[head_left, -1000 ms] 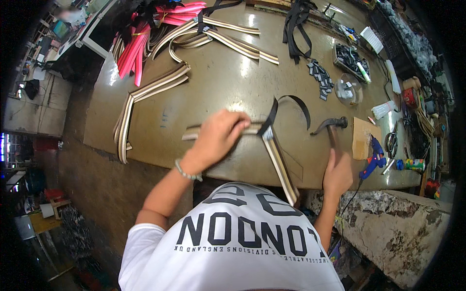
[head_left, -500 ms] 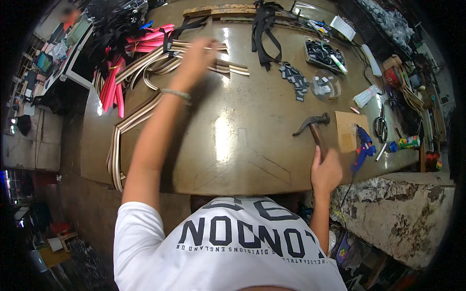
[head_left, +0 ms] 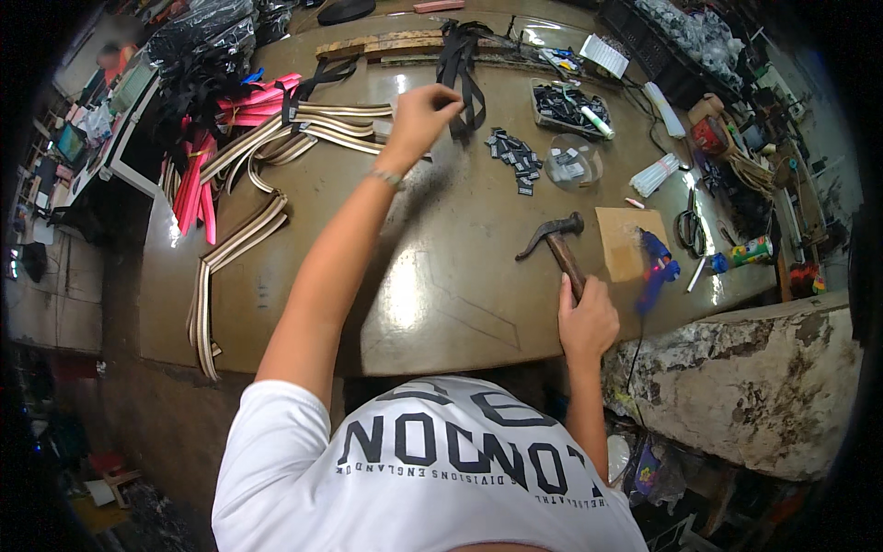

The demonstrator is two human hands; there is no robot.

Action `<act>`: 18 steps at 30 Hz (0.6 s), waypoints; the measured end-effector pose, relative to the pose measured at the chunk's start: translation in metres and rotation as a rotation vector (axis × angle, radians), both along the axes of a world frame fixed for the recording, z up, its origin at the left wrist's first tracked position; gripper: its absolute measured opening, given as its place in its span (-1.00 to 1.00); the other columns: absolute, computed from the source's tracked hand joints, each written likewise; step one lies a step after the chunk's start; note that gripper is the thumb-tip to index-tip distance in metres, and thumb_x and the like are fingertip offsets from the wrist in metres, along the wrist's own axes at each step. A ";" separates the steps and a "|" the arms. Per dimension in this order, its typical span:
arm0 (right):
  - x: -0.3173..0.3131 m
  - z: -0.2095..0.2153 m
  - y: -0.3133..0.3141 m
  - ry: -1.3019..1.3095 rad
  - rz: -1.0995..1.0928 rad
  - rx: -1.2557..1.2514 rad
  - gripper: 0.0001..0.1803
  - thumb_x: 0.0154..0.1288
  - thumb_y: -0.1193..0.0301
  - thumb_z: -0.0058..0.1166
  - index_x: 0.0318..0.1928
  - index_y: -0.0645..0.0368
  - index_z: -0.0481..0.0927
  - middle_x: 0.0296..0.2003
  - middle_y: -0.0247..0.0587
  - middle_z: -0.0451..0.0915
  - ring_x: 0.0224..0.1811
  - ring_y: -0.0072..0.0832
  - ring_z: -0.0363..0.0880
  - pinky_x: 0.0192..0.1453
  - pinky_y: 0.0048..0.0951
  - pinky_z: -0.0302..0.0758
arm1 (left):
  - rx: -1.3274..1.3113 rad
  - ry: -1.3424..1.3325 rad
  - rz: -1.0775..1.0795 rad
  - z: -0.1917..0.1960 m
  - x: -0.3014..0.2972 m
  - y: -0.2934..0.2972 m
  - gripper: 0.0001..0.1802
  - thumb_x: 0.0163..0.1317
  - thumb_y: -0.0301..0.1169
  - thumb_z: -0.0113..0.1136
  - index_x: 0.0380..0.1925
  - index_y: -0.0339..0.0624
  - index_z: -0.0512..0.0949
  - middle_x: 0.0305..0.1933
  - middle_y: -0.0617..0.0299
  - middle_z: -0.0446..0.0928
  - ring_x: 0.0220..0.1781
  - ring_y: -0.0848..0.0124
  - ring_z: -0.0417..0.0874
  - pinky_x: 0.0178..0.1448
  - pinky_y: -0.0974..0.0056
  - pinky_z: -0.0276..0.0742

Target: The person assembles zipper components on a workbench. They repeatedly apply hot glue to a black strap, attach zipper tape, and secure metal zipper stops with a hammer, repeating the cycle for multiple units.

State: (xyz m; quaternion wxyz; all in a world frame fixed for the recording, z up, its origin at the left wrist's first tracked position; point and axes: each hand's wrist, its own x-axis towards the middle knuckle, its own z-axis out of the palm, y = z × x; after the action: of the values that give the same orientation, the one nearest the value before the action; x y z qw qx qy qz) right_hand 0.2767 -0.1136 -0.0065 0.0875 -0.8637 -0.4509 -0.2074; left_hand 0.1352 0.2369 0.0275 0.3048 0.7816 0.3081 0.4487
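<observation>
My right hand is closed round the wooden handle of a hammer, its curved metal head lying over the tabletop toward the middle. My left hand reaches far across the table, fingers bent and drawn together beside a hanging bunch of black straps. Whether anything is pinched in them I cannot make out. Just left of that hand lie striped brown-and-cream straps, and another striped strap runs folded down the left side. Small black labels are heaped to the right of the black straps.
Pink straps and black plastic crowd the far left. Rightward are a tray of black pieces, a clear round tub, white sticks, scissors, cardboard and a blue glue gun with a cord.
My left hand has moved right, from above the striped straps to beside the black straps. My right hand still grips the hammer. The whole view has shifted slightly.
</observation>
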 end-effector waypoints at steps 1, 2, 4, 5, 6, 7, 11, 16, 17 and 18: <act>-0.001 0.004 0.000 0.058 -0.034 -0.104 -0.63 0.36 0.05 0.10 -0.19 0.12 0.53 -0.32 -0.16 0.54 -0.33 -0.28 0.62 -0.27 -0.30 0.52 | -0.188 -0.131 -0.014 0.004 -0.021 -0.014 -0.82 0.18 -0.42 0.35 -0.27 -0.32 0.69 -0.31 0.10 0.72 -0.28 0.37 0.74 -0.13 0.35 0.60; -0.001 0.011 0.000 -0.097 0.033 -0.024 -0.62 0.36 0.05 0.10 -0.14 0.13 0.53 -0.27 -0.14 0.54 -0.26 -0.29 0.61 -0.21 -0.32 0.52 | -0.251 -0.128 0.060 0.005 -0.044 -0.035 -0.80 0.20 -0.43 0.34 -0.25 -0.34 0.67 -0.34 0.15 0.71 -0.30 0.45 0.72 -0.15 0.40 0.58; -0.008 0.022 0.006 -0.326 0.109 0.076 -0.59 0.35 0.06 0.11 -0.05 0.15 0.55 -0.16 -0.09 0.55 -0.11 -0.29 0.58 -0.08 -0.37 0.52 | -0.346 -0.177 0.094 0.004 -0.076 -0.089 -0.78 0.25 -0.44 0.32 -0.19 -0.40 0.63 -0.33 0.18 0.69 -0.31 0.51 0.70 -0.16 0.45 0.56; -0.015 0.026 0.011 -0.147 0.259 0.103 -0.58 0.37 0.06 0.10 -0.02 0.15 0.54 -0.12 -0.09 0.55 -0.05 -0.29 0.55 -0.02 -0.37 0.50 | -0.446 -0.176 0.102 0.002 -0.089 -0.118 -0.77 0.27 -0.46 0.30 -0.16 -0.43 0.61 -0.30 0.17 0.68 -0.30 0.50 0.70 -0.16 0.46 0.56; -0.027 0.026 0.021 0.038 0.376 0.160 -0.57 0.38 0.06 0.09 0.00 0.16 0.54 -0.07 -0.09 0.54 0.00 -0.29 0.52 0.03 -0.38 0.48 | -0.551 -0.304 0.072 -0.001 -0.095 -0.148 -0.78 0.29 -0.48 0.27 -0.15 -0.43 0.60 -0.28 0.17 0.67 -0.27 0.49 0.70 -0.14 0.46 0.57; -0.039 0.025 0.033 0.225 0.483 0.204 -0.56 0.40 0.06 0.09 0.03 0.16 0.53 -0.03 -0.09 0.53 0.06 -0.29 0.50 0.09 -0.38 0.46 | -0.689 -0.406 0.070 -0.005 -0.097 -0.177 -0.79 0.31 -0.50 0.25 -0.13 -0.43 0.58 -0.26 0.17 0.65 -0.25 0.49 0.69 -0.13 0.47 0.57; -0.103 0.007 0.079 2.759 0.586 -0.077 -0.62 0.46 0.14 0.08 0.02 0.20 0.56 -0.29 -0.40 0.54 -0.30 -0.61 0.50 -0.32 -0.59 0.43 | -0.817 -0.346 0.085 -0.012 -0.118 -0.244 -0.79 0.30 -0.55 0.24 -0.08 -0.36 0.57 -0.18 0.28 0.60 -0.33 0.65 0.56 -0.24 0.59 0.43; -0.076 0.022 0.126 2.318 0.639 -0.308 -0.71 0.37 0.32 0.21 -0.03 0.25 0.61 -0.47 -0.47 0.52 -0.55 -0.83 0.35 -0.57 -0.77 0.25 | -0.652 -0.093 0.238 -0.003 -0.170 -0.269 -0.73 0.21 -0.55 0.30 -0.06 -0.23 0.60 -0.36 0.38 0.59 -0.32 0.67 0.51 -0.19 0.54 0.40; -0.063 0.030 0.137 2.244 0.682 -0.274 -0.73 0.34 0.34 0.25 -0.05 0.24 0.63 -0.43 -0.48 0.58 -0.55 -0.84 0.37 -0.55 -0.78 0.32 | -0.595 -0.041 0.166 -0.002 -0.176 -0.274 -0.73 0.19 -0.56 0.29 -0.08 -0.22 0.61 -0.37 0.33 0.61 -0.34 0.64 0.52 -0.19 0.51 0.43; -0.051 0.037 0.148 2.228 0.712 -0.202 -0.76 0.32 0.35 0.27 -0.08 0.22 0.65 -0.39 -0.48 0.62 -0.55 -0.83 0.38 -0.53 -0.79 0.35 | -0.580 0.037 0.127 -0.001 -0.181 -0.281 -0.74 0.18 -0.57 0.28 -0.10 -0.22 0.62 -0.38 0.28 0.64 -0.37 0.62 0.54 -0.20 0.48 0.47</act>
State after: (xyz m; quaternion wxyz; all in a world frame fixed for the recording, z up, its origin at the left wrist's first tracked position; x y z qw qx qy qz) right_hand 0.2254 0.0339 0.0302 0.4178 -0.3964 -0.3559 0.7360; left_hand -0.0455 -0.0439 0.0270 0.4810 0.6492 0.4771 0.3457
